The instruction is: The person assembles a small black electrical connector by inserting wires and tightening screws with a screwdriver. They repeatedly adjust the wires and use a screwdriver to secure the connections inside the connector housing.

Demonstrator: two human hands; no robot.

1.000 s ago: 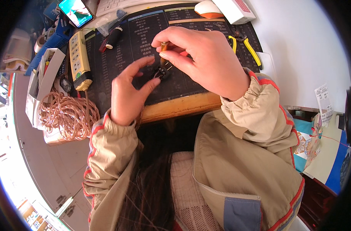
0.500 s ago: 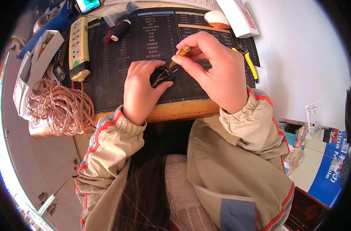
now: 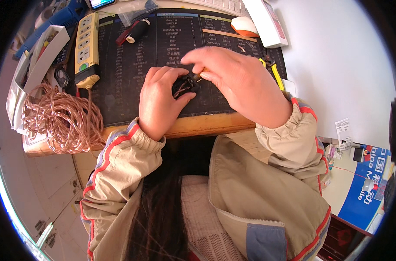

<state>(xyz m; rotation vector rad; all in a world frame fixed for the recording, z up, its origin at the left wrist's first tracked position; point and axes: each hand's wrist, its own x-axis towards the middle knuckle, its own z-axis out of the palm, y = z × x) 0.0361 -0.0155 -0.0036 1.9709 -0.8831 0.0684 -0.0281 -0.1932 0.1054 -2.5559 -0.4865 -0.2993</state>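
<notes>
Clamping a plug [image 3: 187, 85] in your left grip [image 3: 159, 101], a screwdriver [image 3: 199, 76] in your right grip [image 3: 239, 82]; the box [image 3: 50, 55] at the desk's [image 3: 206, 125] left edge holds oddments [image 3: 40, 53].

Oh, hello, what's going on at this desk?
Someone is handling a small black plug at the front of a dark desk mat. The left hand grips the plug, while the right hand pinches a slim amber tool, mostly hidden by its fingers, close beside it. Whether the tip touches the plug can't be seen. A coil of brown cord and a yellow power strip lie to the left.
</notes>
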